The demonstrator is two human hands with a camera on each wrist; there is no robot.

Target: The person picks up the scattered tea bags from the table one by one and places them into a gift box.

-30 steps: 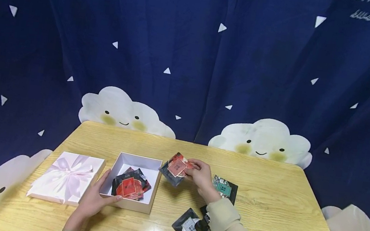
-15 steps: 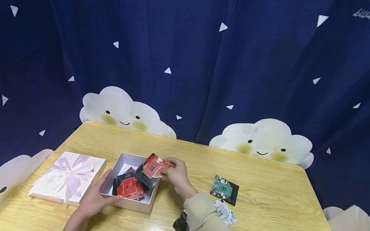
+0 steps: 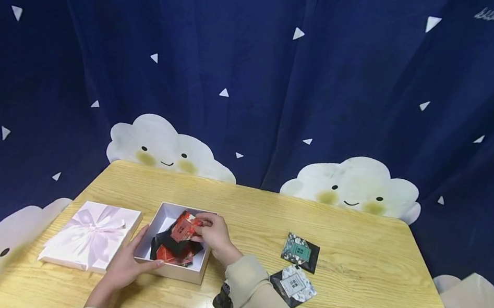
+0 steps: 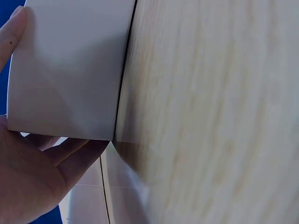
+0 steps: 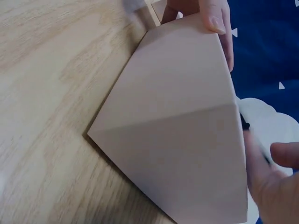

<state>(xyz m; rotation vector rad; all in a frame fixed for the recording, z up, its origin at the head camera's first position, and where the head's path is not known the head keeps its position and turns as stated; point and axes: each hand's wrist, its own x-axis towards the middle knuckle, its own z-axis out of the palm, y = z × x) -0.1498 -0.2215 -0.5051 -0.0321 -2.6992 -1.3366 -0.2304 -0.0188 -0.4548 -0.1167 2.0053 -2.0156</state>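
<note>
A white open box [image 3: 180, 272] stands on the table, with several black-and-red packets [image 3: 175, 256] inside. My left hand [image 3: 127, 266] grips its left front corner, thumb on the front rim and fingers along the left side. In the left wrist view those fingers [image 4: 77, 158] bend round the box wall. Reaching over the right rim, my right hand [image 3: 215, 236] pinches a packet with a red label [image 3: 183, 229] by its right edge, above the others in the box. In the right wrist view the box wall [image 5: 173, 140] hides this packet.
Left of the box lies its pale lid with a ribbon bow [image 3: 94, 230]. To the right are a green-labelled black packet [image 3: 300, 252] and a white floral one [image 3: 293, 286]. A dark curtain [image 3: 258, 71] hangs behind the wooden table [image 3: 366, 286].
My right hand has carried the red-labelled packet leftward from beside the box to inside it. The right forearm now covers where another packet lay near the front. The left hand stays put.
</note>
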